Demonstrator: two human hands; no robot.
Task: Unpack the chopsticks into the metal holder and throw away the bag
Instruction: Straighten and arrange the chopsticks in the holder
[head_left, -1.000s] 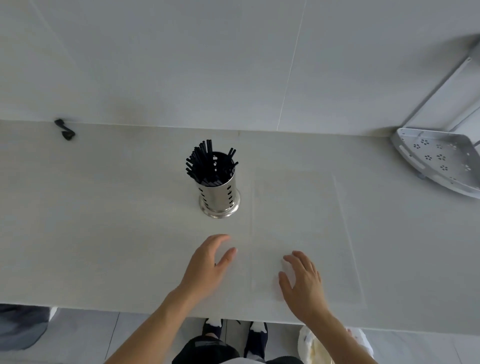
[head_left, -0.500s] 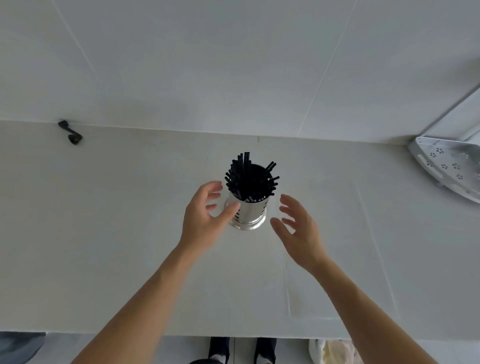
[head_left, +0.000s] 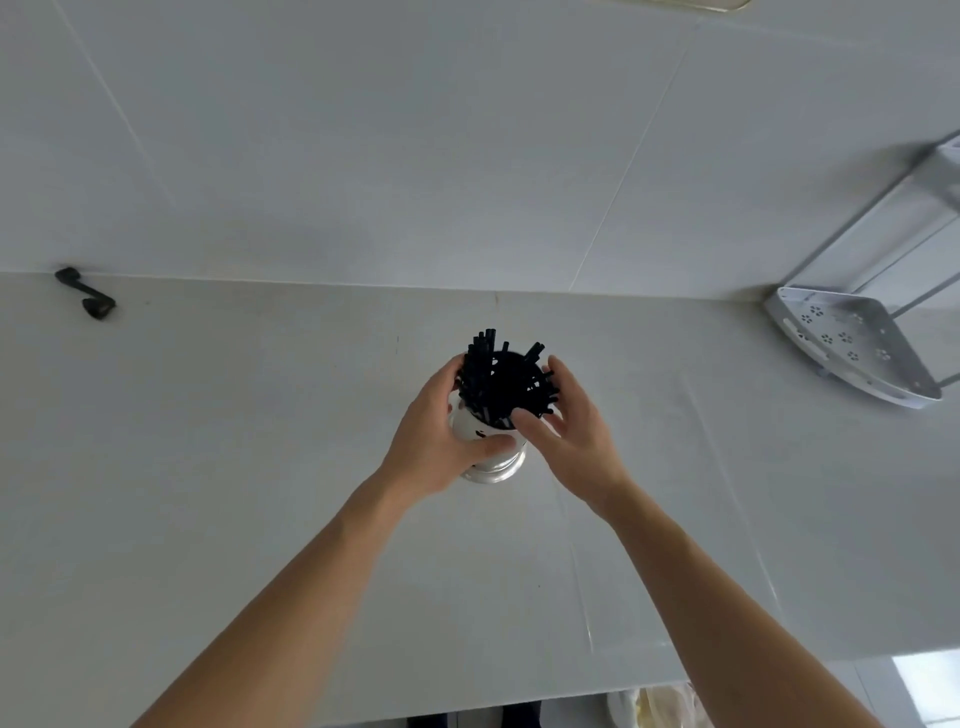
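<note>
- Both hands meet at the middle of the pale worktop (head_left: 208, 467), one on each side of the shiny cylindrical metal holder (head_left: 485, 457).
- Left hand (head_left: 436, 441) wraps the holder's body from the left, fingers curled round the far side and thumb lying across the near side of the metal wall, so it grips the holder.
- Right hand (head_left: 569, 431) sits just right of the holder's mouth, its fingers loosely spread and bent toward the bundle; the fingertips touch or nearly touch the sticks, and whether they actually pinch any cannot be told.
- Thin black chopsticks (head_left: 501, 382) stand packed in the holder between the two hands, their ends fanning out above the rim at slightly different tilts.
- The holder's flared round base rests on the worktop just below the left thumb.
- Far to the left of the left hand, against the wall, lies a small black bent object (head_left: 88, 296) on the worktop.
- Far to the right of the right hand, in the corner, a white perforated corner shelf (head_left: 852, 343) hangs on thin metal rails.
- Behind both hands rises a pale tiled wall (head_left: 415, 156).
- Below the right forearm, past the worktop's near edge, a crumpled pale plastic bag (head_left: 654, 706) is partly visible on the floor.
</note>
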